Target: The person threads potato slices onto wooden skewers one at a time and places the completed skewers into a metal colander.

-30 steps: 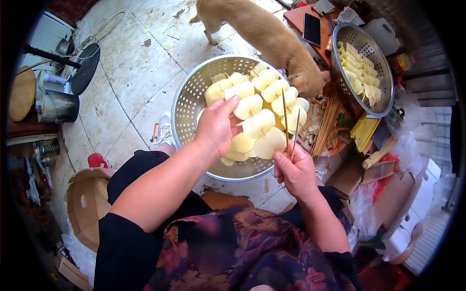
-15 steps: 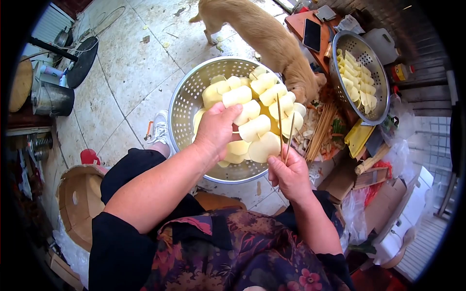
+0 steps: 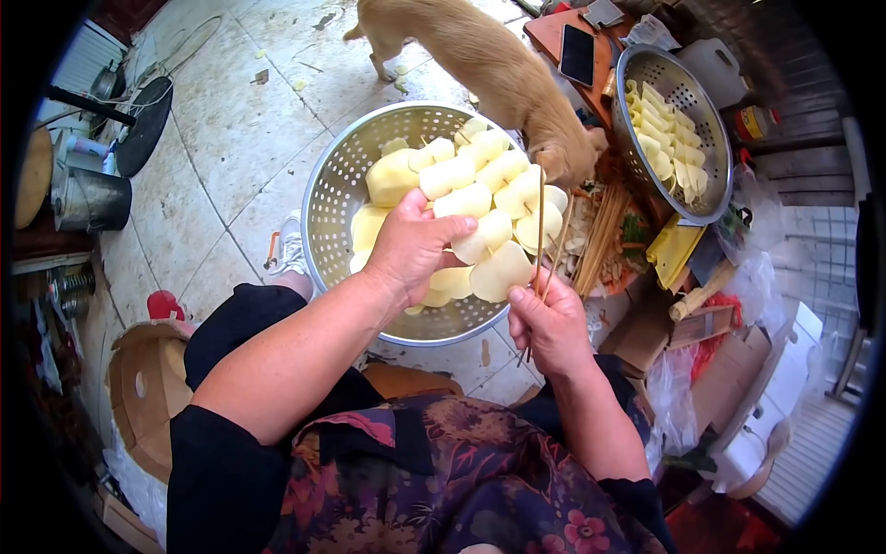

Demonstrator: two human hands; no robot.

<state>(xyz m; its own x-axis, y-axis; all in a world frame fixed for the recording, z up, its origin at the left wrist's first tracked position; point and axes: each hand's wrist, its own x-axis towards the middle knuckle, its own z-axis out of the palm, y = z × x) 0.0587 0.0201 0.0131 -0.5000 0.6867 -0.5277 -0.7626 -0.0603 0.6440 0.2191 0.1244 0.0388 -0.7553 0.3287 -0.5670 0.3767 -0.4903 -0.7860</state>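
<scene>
My left hand (image 3: 406, 247) is closed on a skewer of thick pale potato slices (image 3: 463, 200), its thumb lying across one slice. Beneath them stands a large perforated metal colander (image 3: 325, 185), which holds more potato slices (image 3: 391, 175), some threaded on sticks. My right hand (image 3: 554, 323) pinches thin wooden skewers (image 3: 541, 222) that point upward, their lower ends showing below the fingers. Right at its fingertips is a flat round potato slice (image 3: 501, 271), at the near end of the row.
A tan dog (image 3: 489, 69) has its head close to the colander's far right rim. Beyond lie a bundle of wooden sticks (image 3: 604, 240), peelings, a phone (image 3: 578, 59) and a second colander (image 3: 727, 152) of skewered slices. A cardboard box (image 3: 138, 397) stands at left.
My left thumb has slid right and down along the slices. The skewers in my right hand now show below the fingers. The whole view has shifted slightly.
</scene>
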